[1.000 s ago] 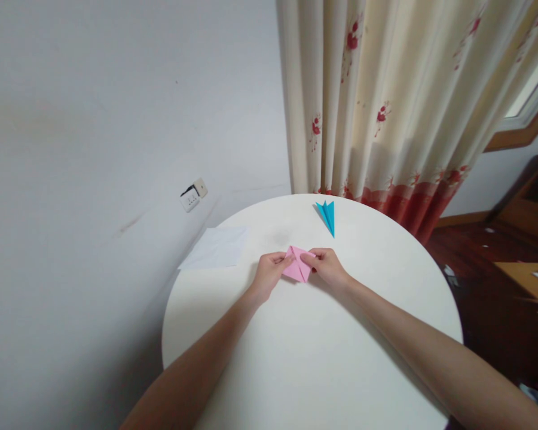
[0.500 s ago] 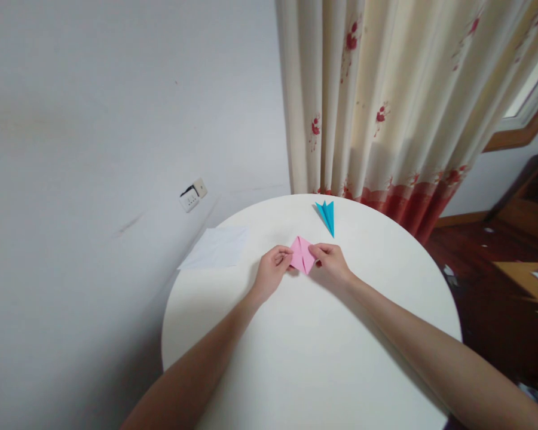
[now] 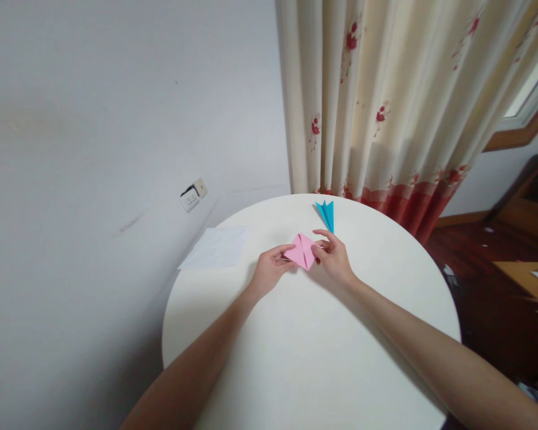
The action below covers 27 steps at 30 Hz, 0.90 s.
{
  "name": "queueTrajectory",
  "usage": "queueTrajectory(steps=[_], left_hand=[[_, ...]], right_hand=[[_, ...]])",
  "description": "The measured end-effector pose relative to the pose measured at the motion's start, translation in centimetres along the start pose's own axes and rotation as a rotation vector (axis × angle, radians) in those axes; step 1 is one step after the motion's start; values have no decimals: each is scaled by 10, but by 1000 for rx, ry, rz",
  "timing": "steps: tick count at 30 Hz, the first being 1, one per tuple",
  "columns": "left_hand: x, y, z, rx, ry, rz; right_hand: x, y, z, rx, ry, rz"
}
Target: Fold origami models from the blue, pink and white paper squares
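A folded pink paper (image 3: 300, 251) was held over the far half of the round white table (image 3: 314, 358), between both hands. The left hand (image 3: 269, 272) was found at the paper's 8 o'clock side, its fingers closed in a pinch on the left corner. The right hand (image 3: 335, 258) was placed at the 3 o'clock side, thumb and forefinger gripping the right edge while the remaining fingers were spread loosely. A blue folded paper (image 3: 326, 215) was noted at 1 o'clock from the pink piece, near the table's far rim and just beyond the right fingertips. A white sheet (image 3: 216, 246) was recorded at 9 o'clock, overhanging the table's left edge.
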<state>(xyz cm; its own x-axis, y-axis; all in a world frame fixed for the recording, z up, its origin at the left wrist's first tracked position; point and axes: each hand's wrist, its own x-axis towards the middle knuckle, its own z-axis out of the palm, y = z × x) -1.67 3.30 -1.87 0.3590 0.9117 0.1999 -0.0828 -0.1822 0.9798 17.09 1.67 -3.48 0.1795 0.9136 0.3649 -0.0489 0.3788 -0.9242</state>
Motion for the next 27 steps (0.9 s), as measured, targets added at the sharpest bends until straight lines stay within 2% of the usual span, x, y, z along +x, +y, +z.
queueTrajectory(steps=[9,17,27], left_hand=[[1,0,-3,87,75,66],[4,0,-6,173,152,130],[3,-3,-2,139,153,110]], right_hand=[[-3,-10,1,-31,-57,24],[-6,-16,3,-30,-124,-22],[-3,-7,3,-49,-34,-21]])
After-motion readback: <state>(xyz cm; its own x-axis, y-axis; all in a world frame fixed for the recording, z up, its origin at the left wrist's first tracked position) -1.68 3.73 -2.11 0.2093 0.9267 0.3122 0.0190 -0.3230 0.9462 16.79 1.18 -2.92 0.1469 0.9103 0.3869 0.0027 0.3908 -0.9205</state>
